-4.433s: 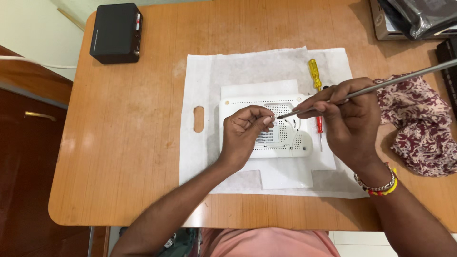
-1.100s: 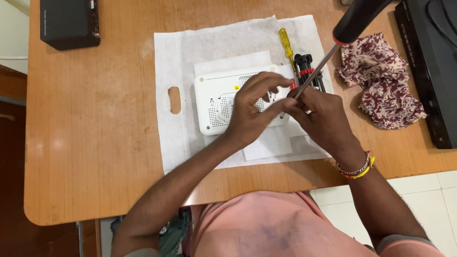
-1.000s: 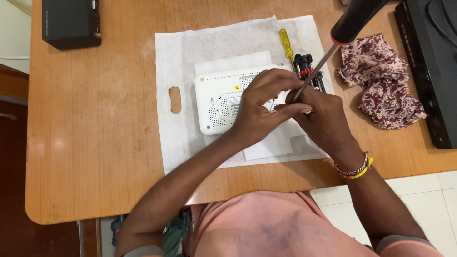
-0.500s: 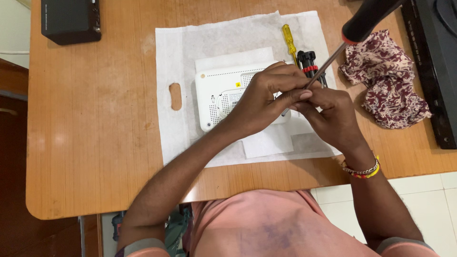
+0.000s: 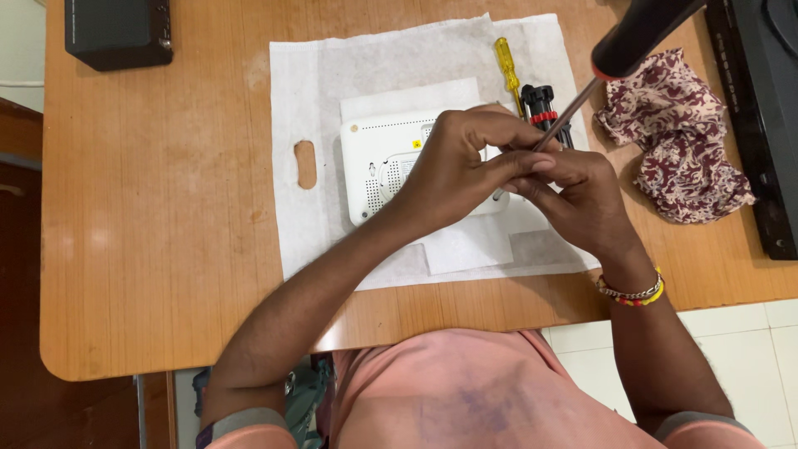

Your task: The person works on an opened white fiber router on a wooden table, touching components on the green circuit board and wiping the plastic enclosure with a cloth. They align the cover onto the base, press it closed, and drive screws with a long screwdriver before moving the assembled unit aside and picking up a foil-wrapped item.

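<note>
A white vented device [image 5: 378, 166], set on a white cloth [image 5: 349, 75] at mid-surface, is being unscrewed. Left hand [image 5: 457, 166] is clamped over it, fingers together; right hand [image 5: 582, 195] is closed on the screwdriver [image 5: 582, 100], w/ tip hidden. Next move, by judgement: steady turning, tip kept seated.

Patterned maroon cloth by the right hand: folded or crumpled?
Crumpled. The patterned maroon cloth lies bunched in irregular creases on the wooden table, no flat folds.

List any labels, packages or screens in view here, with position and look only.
Small yellow sticker: square, on the white device under the left hand.
No packages or lit screens show; the black box at the table's far left corner shows no label.
</note>
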